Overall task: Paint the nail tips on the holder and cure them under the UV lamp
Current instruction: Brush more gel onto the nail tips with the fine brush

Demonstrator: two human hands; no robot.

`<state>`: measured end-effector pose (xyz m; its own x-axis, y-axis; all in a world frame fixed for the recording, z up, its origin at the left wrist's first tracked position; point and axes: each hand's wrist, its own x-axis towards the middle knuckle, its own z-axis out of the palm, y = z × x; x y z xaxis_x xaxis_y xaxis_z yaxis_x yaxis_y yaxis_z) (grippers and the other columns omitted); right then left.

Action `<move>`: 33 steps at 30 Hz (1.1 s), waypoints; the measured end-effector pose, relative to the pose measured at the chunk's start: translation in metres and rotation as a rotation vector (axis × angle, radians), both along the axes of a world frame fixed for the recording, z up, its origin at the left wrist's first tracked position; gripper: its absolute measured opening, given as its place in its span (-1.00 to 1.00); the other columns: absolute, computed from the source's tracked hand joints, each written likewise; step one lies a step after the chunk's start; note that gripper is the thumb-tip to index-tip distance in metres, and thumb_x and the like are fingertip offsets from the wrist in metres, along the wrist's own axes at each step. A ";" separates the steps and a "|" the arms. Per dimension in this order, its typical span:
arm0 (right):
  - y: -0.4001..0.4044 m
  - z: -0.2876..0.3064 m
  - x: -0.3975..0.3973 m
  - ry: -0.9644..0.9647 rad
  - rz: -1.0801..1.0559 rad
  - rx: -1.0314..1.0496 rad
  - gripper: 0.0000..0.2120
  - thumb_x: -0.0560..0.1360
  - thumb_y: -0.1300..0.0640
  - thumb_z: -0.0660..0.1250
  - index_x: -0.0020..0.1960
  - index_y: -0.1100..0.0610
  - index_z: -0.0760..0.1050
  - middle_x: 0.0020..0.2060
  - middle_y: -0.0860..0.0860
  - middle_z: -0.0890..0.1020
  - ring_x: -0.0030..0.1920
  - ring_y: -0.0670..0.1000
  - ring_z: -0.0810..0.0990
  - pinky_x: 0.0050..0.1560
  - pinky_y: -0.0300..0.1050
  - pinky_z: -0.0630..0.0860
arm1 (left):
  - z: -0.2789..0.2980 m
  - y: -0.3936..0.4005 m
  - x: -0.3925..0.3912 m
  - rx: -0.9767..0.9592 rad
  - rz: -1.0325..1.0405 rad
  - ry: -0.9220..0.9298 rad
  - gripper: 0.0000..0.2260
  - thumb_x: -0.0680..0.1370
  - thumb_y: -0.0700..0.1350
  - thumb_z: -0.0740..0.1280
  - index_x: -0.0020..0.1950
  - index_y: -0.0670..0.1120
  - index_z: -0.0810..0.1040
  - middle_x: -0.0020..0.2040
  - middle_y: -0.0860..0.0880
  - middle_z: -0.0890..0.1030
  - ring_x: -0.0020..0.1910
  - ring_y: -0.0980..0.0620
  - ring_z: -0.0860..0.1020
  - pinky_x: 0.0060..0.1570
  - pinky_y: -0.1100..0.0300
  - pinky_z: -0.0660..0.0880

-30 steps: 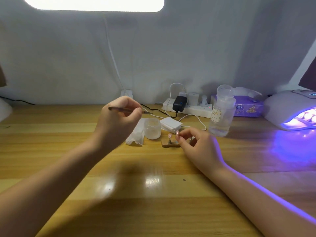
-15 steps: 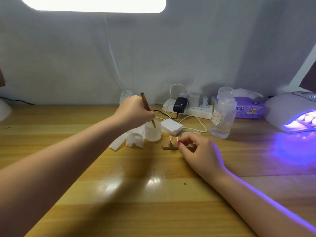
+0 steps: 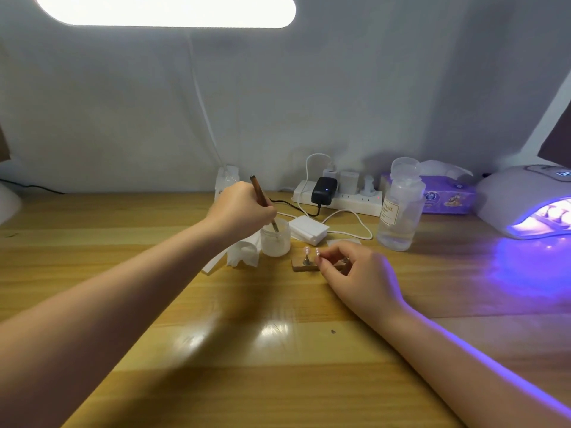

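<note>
My left hand [image 3: 242, 210] grips a brown-handled brush [image 3: 262, 199] whose tip dips into a small frosted jar [image 3: 276, 242] on the wooden table [image 3: 278, 350]. Just right of the jar lies a small wooden holder [image 3: 301, 267] with pale pink nail tips [image 3: 306, 250] standing on metal pegs. My right hand [image 3: 355, 273] rests on the holder, its fingers curled round the right end and pinching a peg. At the far right the white UV lamp [image 3: 525, 196] glows violet, with nail stands visible inside its opening.
Crumpled white tissue [image 3: 244, 253] lies left of the jar. Behind are a white box [image 3: 309, 229], a power strip [image 3: 340, 200] with a black adapter and cables, a clear liquid bottle [image 3: 398, 211], a purple tissue pack [image 3: 448, 199] and a desk lamp overhead.
My left hand carried the brush from above the table down and right, and its tip now sits in the jar. My right hand stayed on the holder.
</note>
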<state>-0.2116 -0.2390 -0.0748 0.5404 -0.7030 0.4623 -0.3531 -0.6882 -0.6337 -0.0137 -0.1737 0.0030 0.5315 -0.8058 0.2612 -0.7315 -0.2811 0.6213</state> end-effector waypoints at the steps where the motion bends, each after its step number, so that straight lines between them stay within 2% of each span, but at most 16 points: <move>1: 0.000 0.000 0.000 -0.001 0.000 0.000 -0.92 0.46 -0.06 0.39 -0.11 -0.09 0.61 -0.24 -0.23 0.63 -0.31 -0.23 0.51 -0.29 -0.26 0.41 | 0.000 0.001 0.000 -0.038 0.014 0.001 -0.84 0.53 -0.13 0.33 -0.12 -0.14 0.68 -0.20 -0.05 0.68 -0.15 0.01 0.62 -0.13 0.08 0.58; 3: 0.000 0.000 0.000 -0.007 0.000 -0.002 -0.94 0.46 -0.06 0.39 -0.13 -0.10 0.60 -0.24 -0.24 0.63 -0.32 -0.24 0.50 -0.31 -0.28 0.40 | 0.000 0.005 0.001 -0.134 0.055 0.006 -0.83 0.52 -0.13 0.32 -0.19 -0.12 0.67 -0.25 -0.05 0.67 -0.18 0.00 0.61 -0.17 0.06 0.57; 7: -0.001 0.001 0.001 0.006 0.002 -0.016 -0.94 0.46 -0.06 0.39 -0.13 -0.10 0.61 -0.25 -0.24 0.61 -0.29 -0.25 0.50 -0.32 -0.32 0.36 | -0.002 0.015 0.005 -0.297 0.110 0.133 -0.81 0.48 -0.15 0.35 -0.34 -0.04 0.62 -0.35 0.06 0.64 -0.23 0.08 0.59 -0.29 0.21 0.46; 10: -0.001 0.001 0.002 0.020 0.006 -0.030 -0.94 0.47 -0.05 0.38 -0.11 -0.10 0.61 -0.24 -0.23 0.62 -0.28 -0.26 0.50 -0.34 -0.40 0.31 | -0.005 0.020 0.007 -0.365 0.142 0.328 -0.84 0.48 -0.15 0.38 -0.31 -0.06 0.63 -0.32 0.01 0.67 -0.18 -0.01 0.62 -0.16 0.08 0.55; 14: -0.001 0.002 0.002 0.011 0.025 -0.033 -0.94 0.48 -0.03 0.39 -0.08 -0.09 0.62 -0.23 -0.22 0.63 -0.28 -0.26 0.49 -0.33 -0.39 0.31 | -0.014 0.028 0.006 -0.468 0.155 0.545 -0.90 0.53 -0.12 0.38 -0.16 -0.10 0.63 -0.35 0.05 0.67 -0.33 0.14 0.56 -0.38 0.30 0.42; 16: -0.001 0.002 0.002 -0.005 0.040 -0.026 -0.96 0.48 -0.02 0.40 -0.10 -0.09 0.61 -0.24 -0.22 0.62 -0.27 -0.25 0.50 -0.32 -0.37 0.34 | -0.017 0.035 0.002 -0.534 0.133 0.677 -0.92 0.54 -0.11 0.40 -0.09 -0.12 0.62 -0.32 0.03 0.68 -0.34 0.13 0.55 -0.35 0.27 0.42; 18: -0.001 0.003 0.002 -0.027 0.058 -0.014 -0.98 0.48 0.01 0.41 -0.10 -0.10 0.61 -0.26 -0.23 0.61 -0.28 -0.27 0.50 -0.33 -0.40 0.33 | -0.021 0.043 -0.006 -0.578 0.055 0.730 -0.94 0.52 -0.14 0.42 -0.08 -0.13 0.65 -0.25 -0.04 0.70 -0.33 0.12 0.58 -0.33 0.25 0.48; 22: -0.003 0.003 0.002 -0.120 0.084 0.067 -0.93 0.46 0.02 0.43 -0.17 -0.15 0.60 -0.38 -0.26 0.59 -0.32 -0.25 0.53 -0.34 -0.38 0.39 | -0.041 0.065 -0.033 -0.630 -0.153 0.634 -0.96 0.51 -0.24 0.42 -0.11 -0.12 0.65 -0.21 -0.13 0.70 -0.29 0.02 0.63 -0.33 0.25 0.56; 26: -0.004 0.002 0.001 -0.159 0.101 0.097 -0.88 0.46 0.03 0.43 -0.17 -0.20 0.58 -0.35 -0.23 0.61 -0.39 -0.15 0.55 -0.36 -0.18 0.53 | -0.054 0.075 -0.052 -0.682 -0.333 0.348 -0.95 0.51 -0.19 0.39 -0.07 -0.15 0.57 -0.22 -0.09 0.65 -0.28 -0.02 0.64 -0.30 0.15 0.60; 29: -0.006 0.002 0.001 -0.179 0.095 0.116 -0.91 0.46 0.03 0.43 -0.11 -0.16 0.59 -0.28 -0.16 0.64 -0.37 -0.09 0.57 -0.35 -0.11 0.56 | -0.057 0.075 -0.059 -0.677 -0.394 0.183 -0.83 0.51 -0.09 0.33 0.00 -0.18 0.57 -0.22 -0.06 0.63 -0.25 -0.08 0.64 -0.28 -0.08 0.60; 33: -0.006 0.002 0.002 -0.184 0.100 0.116 -0.92 0.47 0.06 0.43 -0.10 -0.13 0.60 -0.26 -0.15 0.65 -0.35 -0.05 0.60 -0.33 -0.05 0.58 | -0.061 0.076 -0.066 -0.648 -0.406 0.079 -0.79 0.54 -0.11 0.33 0.05 -0.23 0.61 -0.16 -0.09 0.66 -0.23 -0.09 0.65 -0.27 -0.13 0.58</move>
